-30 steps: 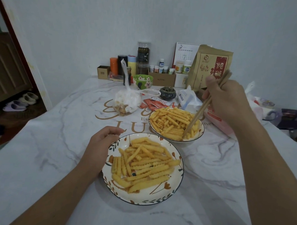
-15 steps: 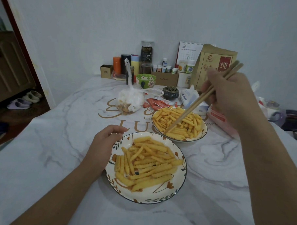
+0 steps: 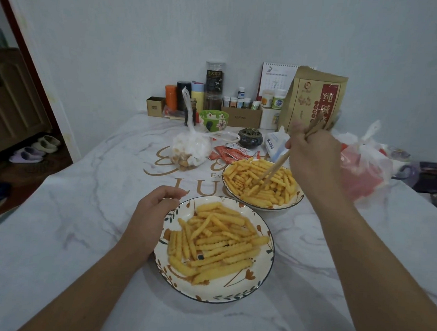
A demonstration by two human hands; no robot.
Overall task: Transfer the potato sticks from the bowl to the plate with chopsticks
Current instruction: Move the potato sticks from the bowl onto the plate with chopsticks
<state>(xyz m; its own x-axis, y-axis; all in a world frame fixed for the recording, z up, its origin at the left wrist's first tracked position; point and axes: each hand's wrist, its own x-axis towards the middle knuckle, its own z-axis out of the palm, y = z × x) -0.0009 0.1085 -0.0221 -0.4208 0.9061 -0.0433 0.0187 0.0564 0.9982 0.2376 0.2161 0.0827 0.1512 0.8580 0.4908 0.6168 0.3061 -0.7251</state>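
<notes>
Wooden chopsticks [image 3: 275, 169] gripped in right hand [image 3: 313, 157], tips down among potato sticks [image 3: 261, 184] in bowl [image 3: 296, 200]; whether a stick is pinched, cannot tell. Plate [image 3: 265, 262] nearer, just beside bowl. Left hand [image 3: 150, 217] fingers loosely curled, touching plate rim.

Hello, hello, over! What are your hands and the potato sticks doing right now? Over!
Right hand grips chopsticks, tips down among sticks in the bowl. Left hand rests against the plate rim, holding nothing. Nothing blocks bowl-to-plate path.
</notes>
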